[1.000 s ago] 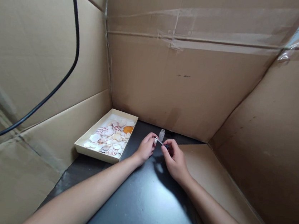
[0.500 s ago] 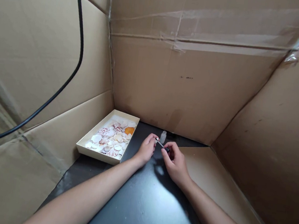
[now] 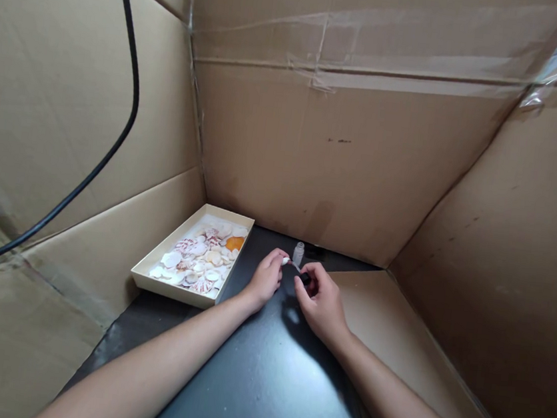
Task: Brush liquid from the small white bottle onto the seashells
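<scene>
My left hand is closed in a pinch on a small white shell above the black table top. My right hand is closed on the black cap of a small brush, whose thin tip reaches left to the shell. A small clear bottle stands open just behind the two hands. A shallow cream tray with several white, pink and orange shells lies to the left of my left hand.
Cardboard walls close in the table on the left, back and right. A black cable hangs across the left wall. A cardboard flap covers the table's right side.
The view has shifted a little. My hands stay together in front of the bottle, and the brush tip has come closer to the shell in my left fingers.
</scene>
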Motion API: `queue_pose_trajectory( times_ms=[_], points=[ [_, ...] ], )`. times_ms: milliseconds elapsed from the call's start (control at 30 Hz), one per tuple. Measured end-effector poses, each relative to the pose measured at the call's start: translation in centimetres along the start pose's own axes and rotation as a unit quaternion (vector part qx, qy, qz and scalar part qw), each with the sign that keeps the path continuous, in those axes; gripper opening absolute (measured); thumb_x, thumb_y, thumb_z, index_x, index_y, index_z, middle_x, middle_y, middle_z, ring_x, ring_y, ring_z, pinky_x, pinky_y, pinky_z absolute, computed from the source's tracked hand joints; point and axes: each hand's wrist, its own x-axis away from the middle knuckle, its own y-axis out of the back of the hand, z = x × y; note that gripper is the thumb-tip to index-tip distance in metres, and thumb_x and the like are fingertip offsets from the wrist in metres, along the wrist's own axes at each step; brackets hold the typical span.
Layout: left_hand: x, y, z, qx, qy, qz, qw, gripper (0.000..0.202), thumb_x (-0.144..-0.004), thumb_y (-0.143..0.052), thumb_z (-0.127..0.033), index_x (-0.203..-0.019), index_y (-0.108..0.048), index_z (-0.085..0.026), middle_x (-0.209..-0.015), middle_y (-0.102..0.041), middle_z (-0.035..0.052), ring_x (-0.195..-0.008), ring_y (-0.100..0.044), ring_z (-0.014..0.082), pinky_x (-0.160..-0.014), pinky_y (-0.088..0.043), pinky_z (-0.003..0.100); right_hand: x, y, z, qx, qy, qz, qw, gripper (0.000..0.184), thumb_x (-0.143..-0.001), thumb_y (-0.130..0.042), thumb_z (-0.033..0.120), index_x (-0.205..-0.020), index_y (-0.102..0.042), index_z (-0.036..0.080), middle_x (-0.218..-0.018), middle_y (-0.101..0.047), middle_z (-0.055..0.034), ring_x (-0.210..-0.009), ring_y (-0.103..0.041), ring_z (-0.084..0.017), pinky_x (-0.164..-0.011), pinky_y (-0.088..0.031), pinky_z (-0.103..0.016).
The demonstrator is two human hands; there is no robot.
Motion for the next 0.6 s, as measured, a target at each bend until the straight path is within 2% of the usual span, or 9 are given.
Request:
queue_pose_trajectory(
  times_ms=[200, 367, 533, 600],
  points=[
    [0.05, -0.03, -0.12, -0.002, 0.000, 0.011, 1.000, 0.015, -0.086, -0.040, -0.031, -0.081, -0.047, -0.020, -0.054, -0.027, -0.0084, -0.039, -0.023, 0.0052, -0.037, -0.016, 0.014, -0.04, -0.05, -0.06, -0.012, 0.025, 0.018, 0.999, 0.012, -0.084, -0.054, 0.030, -0.091, -0.054, 0.020, -0.067, -0.047, 0.0028, -0.057, -0.044, -0.012, -0.056, -0.036, -0.022],
    [0.08, -0.03, -0.22, -0.002, 0.009, 0.011, 1.000, 0.015, -0.086, -0.041, -0.031, -0.080, -0.047, -0.019, -0.056, -0.028, -0.0079, -0.040, -0.023, 0.0047, -0.037, -0.015, 0.015, -0.12, 0.02, -0.04, 0.000, 0.016, -0.023, 1.000, 0.010, -0.084, -0.054, 0.028, -0.088, -0.053, 0.020, -0.069, -0.049, 0.0024, -0.057, -0.044, -0.011, -0.056, -0.036, -0.023],
    [0.13, -0.05, -0.27, 0.001, 0.007, 0.014, 1.000, 0.013, -0.085, -0.041, -0.030, -0.082, -0.047, -0.019, -0.057, -0.030, -0.0078, -0.040, -0.026, 0.0044, -0.038, -0.016, 0.014, -0.10, 0.01, -0.16, -0.009, 0.028, 0.013, 0.999, 0.012, -0.084, -0.053, 0.030, -0.090, -0.055, 0.020, -0.067, -0.050, 0.0024, -0.056, -0.044, -0.012, -0.055, -0.036, -0.023],
    [0.13, -0.04, -0.28, 0.003, 0.011, 0.013, 1.000, 0.013, -0.085, -0.042, -0.031, -0.082, -0.047, -0.019, -0.058, -0.030, -0.0079, -0.039, -0.025, 0.0040, -0.038, -0.016, 0.014, -0.14, 0.04, -0.21, 0.005, 0.019, 0.002, 1.000, 0.010, -0.083, -0.054, 0.028, -0.088, -0.054, 0.020, -0.067, -0.050, 0.0024, -0.056, -0.044, -0.012, -0.055, -0.036, -0.023]
  ],
)
